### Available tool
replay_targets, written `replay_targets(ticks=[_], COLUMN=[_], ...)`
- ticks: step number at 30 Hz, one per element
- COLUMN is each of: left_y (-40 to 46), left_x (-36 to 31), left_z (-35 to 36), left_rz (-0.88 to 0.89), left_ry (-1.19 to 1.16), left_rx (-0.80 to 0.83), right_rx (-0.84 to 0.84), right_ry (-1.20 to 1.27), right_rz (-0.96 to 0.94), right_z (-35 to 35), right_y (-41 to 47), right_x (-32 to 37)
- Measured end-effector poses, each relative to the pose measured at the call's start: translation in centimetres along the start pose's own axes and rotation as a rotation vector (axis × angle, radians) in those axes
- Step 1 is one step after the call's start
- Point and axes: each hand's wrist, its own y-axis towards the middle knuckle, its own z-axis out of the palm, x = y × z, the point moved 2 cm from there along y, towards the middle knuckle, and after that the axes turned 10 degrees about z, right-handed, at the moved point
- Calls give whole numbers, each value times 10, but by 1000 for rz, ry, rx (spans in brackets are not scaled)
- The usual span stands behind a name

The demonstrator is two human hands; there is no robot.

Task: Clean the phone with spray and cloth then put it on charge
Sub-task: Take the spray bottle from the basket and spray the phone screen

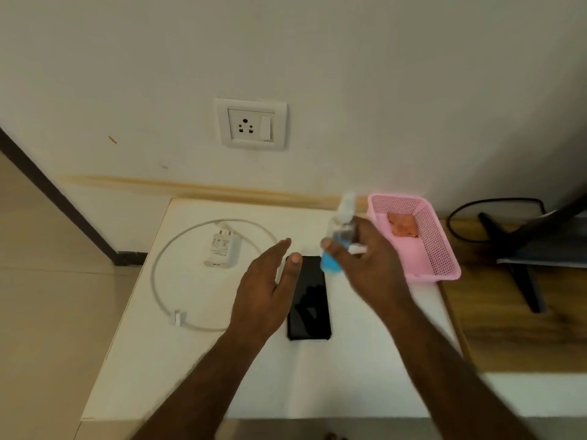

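A black phone (310, 304) lies face up in the middle of the white table (190, 376). My right hand (365, 258) grips a clear spray bottle (338, 236) with blue liquid, tilted and blurred, just above the phone's far end. Over the phone's left edge my left hand (266, 287) hovers with straight fingers and holds nothing. A white charger plug (221, 249) with its looped white cable (158, 281) lies on the left of the table. An orange cloth (402, 225) sits inside the pink basket (441, 249).
A white wall socket (252, 123) with a switch is on the wall above the table. To the right stands a wooden desk (508, 328) with a black monitor stand (514, 258) and a black cord. Floor tiles lie to the left.
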Motion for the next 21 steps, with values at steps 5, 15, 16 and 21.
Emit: replay_targets(ticks=[5,15,16,21], left_y=[5,21,22,24], left_x=[-12,-23,-23,-29], left_z=[-4,-7,-8,-4], left_rz=[9,-62,-67,-82], left_ry=[-272,-569,-583,-613], left_rx=[-88,16,18,-73], right_rx=[201,362,371,338], right_ry=[-3,-10,-16,-103], right_rz=[35,15,11,-32], right_z=[38,45,45,46], right_y=[-31,-19,-17,-13], right_x=[-24,-32,-32,-37])
